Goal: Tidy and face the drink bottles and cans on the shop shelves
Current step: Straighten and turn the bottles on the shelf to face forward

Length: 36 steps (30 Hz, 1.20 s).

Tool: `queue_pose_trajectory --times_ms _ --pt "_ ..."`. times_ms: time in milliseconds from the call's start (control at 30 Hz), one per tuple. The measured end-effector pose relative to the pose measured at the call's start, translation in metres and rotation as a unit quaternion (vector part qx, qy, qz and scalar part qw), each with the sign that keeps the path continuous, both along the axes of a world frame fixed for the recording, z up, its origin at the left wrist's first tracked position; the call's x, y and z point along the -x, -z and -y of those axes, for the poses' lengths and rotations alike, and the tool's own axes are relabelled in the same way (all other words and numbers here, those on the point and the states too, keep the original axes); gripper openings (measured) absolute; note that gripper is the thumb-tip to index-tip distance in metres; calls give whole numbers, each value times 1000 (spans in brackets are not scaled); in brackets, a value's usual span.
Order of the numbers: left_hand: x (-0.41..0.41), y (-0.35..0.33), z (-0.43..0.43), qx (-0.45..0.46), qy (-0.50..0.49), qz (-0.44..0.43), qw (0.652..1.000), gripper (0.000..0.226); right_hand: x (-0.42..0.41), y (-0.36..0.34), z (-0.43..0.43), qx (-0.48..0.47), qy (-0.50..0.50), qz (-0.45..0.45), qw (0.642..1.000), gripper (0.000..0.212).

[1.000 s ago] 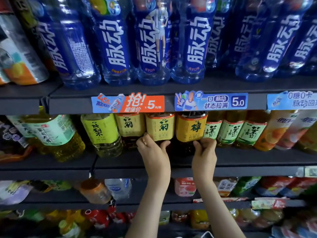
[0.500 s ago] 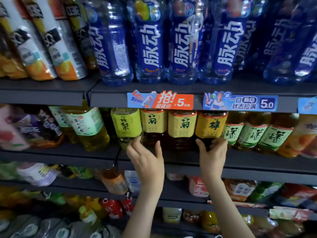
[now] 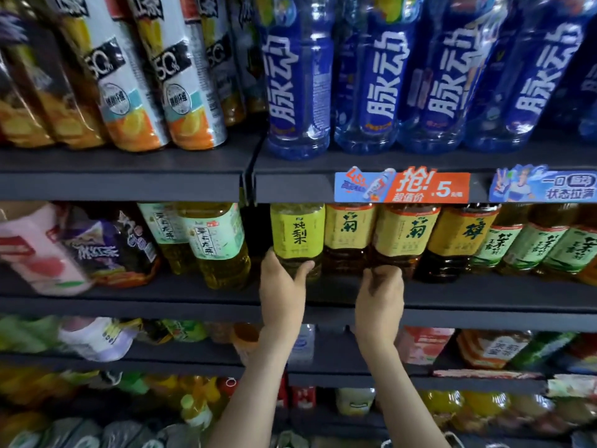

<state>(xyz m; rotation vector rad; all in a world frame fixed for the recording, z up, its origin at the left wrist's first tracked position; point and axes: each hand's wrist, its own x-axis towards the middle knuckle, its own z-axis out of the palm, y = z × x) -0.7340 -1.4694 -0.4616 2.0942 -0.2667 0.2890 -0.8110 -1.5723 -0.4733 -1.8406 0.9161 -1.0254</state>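
The left hand [image 3: 284, 286] is gripping the foot of a clear ribbed plastic bottle with a lime-yellow label [image 3: 297, 236]. Its thumb is curling round the bottle's right side and its fingers [image 3: 268, 258] are wrapping the left. This bottle is standing upright at the left end of a row on the dark grey matt metal shelf [image 3: 484, 295], near the front edge and just beside its neighbour.

The right hand [image 3: 379, 297] is reaching to the base of a plastic bottle of dark brown tea with a yellow label [image 3: 403, 234], two places to the right. Its fingers [image 3: 386, 273] are bending close together against that bottle's foot. They are blurred, and I cannot tell whether they are holding it or only touching it.

The caps of the whole row are hiding behind the lip of the shelf above, where a glossy orange-and-blue price strip [image 3: 400, 187] is hanging. On that upper shelf, tall translucent blue plastic bottles [image 3: 297, 92] are standing with their tops cut off by the frame. To their left, white-sleeved bottles printed with orange fruit [image 3: 135, 92] are leaning. The lower shelves are too blurred to read.
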Motion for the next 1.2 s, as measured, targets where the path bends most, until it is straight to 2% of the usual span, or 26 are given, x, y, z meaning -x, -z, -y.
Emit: queue_pose_trajectory --times_ms 100,467,633,767,833,900,1000,1200 --pt "0 -3 1 12 7 16 1000 61 0 -3 10 -27 72 15 997 26" --pt "-8 16 7 27 5 59 998 65 -13 -6 23 5 54 -36 998 28" --pt "3 12 1 7 21 73 997 65 -6 -3 19 14 28 -36 999 18" --pt "11 10 -33 41 -59 140 988 48 0 -9 -26 58 -36 0 998 14" --pt "6 11 -54 58 -118 157 979 51 0 -8 -53 61 -83 18 995 17" --pt "-7 10 -71 54 -158 130 977 64 -5 -4 -76 53 -129 27 990 20" --pt "-26 1 -87 27 -134 45 990 75 -17 1 -103 39 -164 29 985 20" --pt "-36 -5 -93 -5 -93 57 994 70 -46 1 -134 25 -183 21 983 18"
